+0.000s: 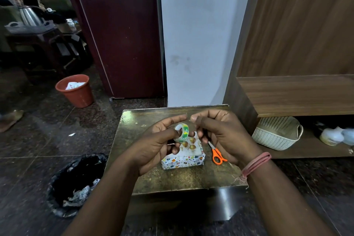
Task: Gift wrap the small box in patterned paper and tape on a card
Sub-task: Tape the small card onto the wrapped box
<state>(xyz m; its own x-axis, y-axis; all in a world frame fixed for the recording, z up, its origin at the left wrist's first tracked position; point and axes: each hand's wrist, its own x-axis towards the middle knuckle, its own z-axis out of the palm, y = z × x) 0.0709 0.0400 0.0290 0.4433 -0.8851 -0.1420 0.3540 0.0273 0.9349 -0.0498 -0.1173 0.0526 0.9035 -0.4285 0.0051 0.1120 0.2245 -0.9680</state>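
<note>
At the frame's centre the left hand [153,145] curls its fingers [168,132] round the tape roll [182,132], the right hand [220,132] pinching beside it (tape end too fine to see), above the wrapped box [183,160] on the table [172,178].

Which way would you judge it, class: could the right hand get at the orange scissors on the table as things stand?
Probably yes. The orange scissors lie in the open on the table, just under the right hand and beside the wrapped box, with nothing on top. That hand looks busy at the tape roll, so it must let go first.

Wrapped patterned box [183,161] on table, balloon card [189,144] on top, tape roll [182,132] above.
</note>
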